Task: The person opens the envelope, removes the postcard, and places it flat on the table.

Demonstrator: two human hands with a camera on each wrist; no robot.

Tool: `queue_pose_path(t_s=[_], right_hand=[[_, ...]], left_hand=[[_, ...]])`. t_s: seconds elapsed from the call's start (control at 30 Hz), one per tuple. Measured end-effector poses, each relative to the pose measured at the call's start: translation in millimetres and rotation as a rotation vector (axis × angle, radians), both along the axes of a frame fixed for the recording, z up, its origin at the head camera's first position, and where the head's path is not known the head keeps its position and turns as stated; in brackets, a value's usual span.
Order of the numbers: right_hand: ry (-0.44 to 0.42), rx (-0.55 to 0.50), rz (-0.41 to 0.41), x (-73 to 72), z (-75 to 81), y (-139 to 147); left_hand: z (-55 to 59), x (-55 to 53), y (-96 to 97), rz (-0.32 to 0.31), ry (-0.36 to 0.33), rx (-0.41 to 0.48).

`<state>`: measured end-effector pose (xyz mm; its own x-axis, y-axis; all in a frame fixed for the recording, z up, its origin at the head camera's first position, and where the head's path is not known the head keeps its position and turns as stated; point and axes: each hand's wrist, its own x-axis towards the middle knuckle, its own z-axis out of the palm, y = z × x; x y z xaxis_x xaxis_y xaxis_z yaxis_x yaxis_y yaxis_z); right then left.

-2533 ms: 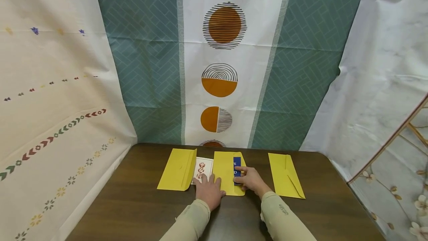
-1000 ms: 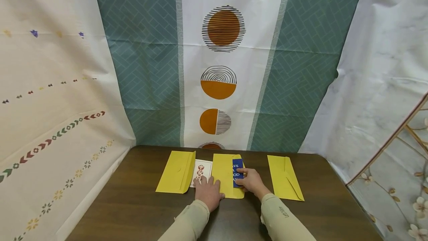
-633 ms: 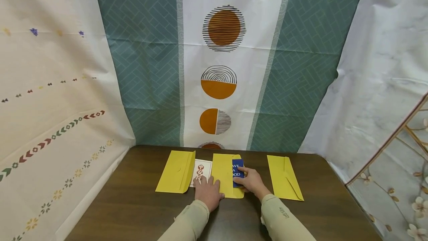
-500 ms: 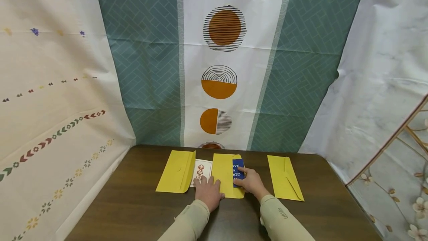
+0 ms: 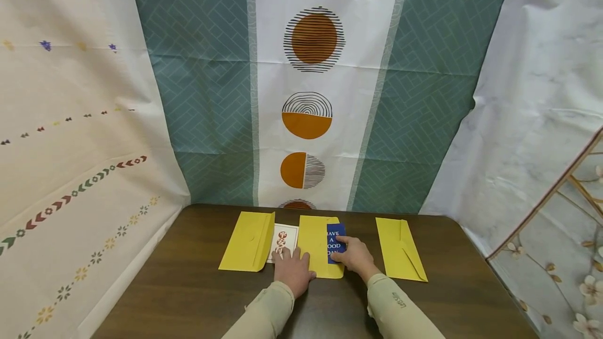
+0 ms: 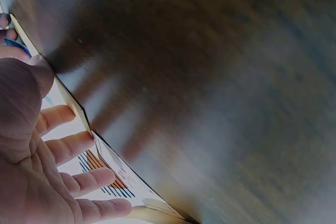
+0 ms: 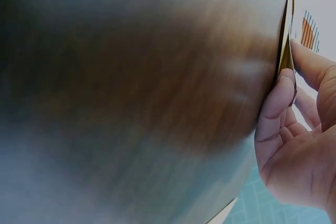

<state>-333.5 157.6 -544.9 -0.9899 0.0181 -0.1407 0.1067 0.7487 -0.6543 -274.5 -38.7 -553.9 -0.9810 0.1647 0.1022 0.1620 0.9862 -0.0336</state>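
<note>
In the head view, a yellow envelope (image 5: 312, 242) lies mid-table, its opening toward the right. A blue card (image 5: 332, 230) printed with white lettering sticks partly out of it; the rest is hidden inside. My right hand (image 5: 356, 256) pinches the card's right edge between thumb and fingers. My left hand (image 5: 290, 272) rests with fingers spread, thumb side over the envelope's lower left corner and the other fingertips over a white card (image 5: 288, 232) with red characters. In the left wrist view, the fingers (image 6: 86, 182) look straight and apart.
A second yellow envelope (image 5: 245, 242) lies left of the white card, overlapping its edge. A third yellow envelope (image 5: 398, 250) lies to the right, near my right hand. The dark wooden table (image 5: 188, 297) meets a patterned cloth (image 5: 306, 77) at its back edge.
The blue card has slid right, out of the middle envelope, so more of its lettering shows. My right hand has shifted slightly with it; my left hand has stayed in place.
</note>
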Motion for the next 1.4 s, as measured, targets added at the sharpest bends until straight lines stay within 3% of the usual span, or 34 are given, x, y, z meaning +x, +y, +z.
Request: queue_pose_path(t_s=[1.4], right_hand=[[-0.014, -0.032, -0.019, 2.6, 0.7, 10.8]], left_hand=[[0.6, 2.2, 0.7, 0.005, 0.010, 0.029]])
